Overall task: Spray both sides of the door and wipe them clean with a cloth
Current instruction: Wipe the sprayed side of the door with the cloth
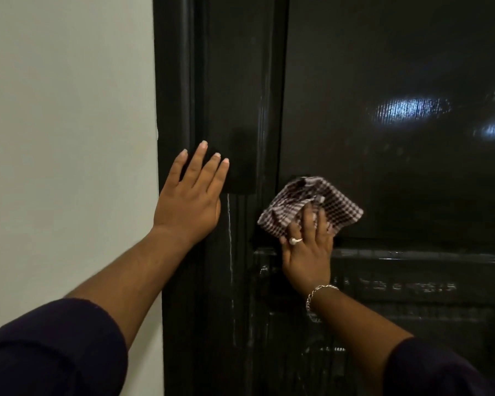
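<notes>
Checked cloth (315, 205) lying bunched against dark door (383, 138), at lower left corner of its glossy upper panel, directly above and under fingers of right hand (307, 252). Right hand pressing cloth onto door, fingers curling slightly over fabric, gripping it (ring and chain bracelet showing); forearm rising from lower right. Left hand (190, 195) lying flat and released, fingers straight and pointing up, resting on door frame (177, 95) beside white wall (69, 138). Pale streak running down door between hands.
</notes>
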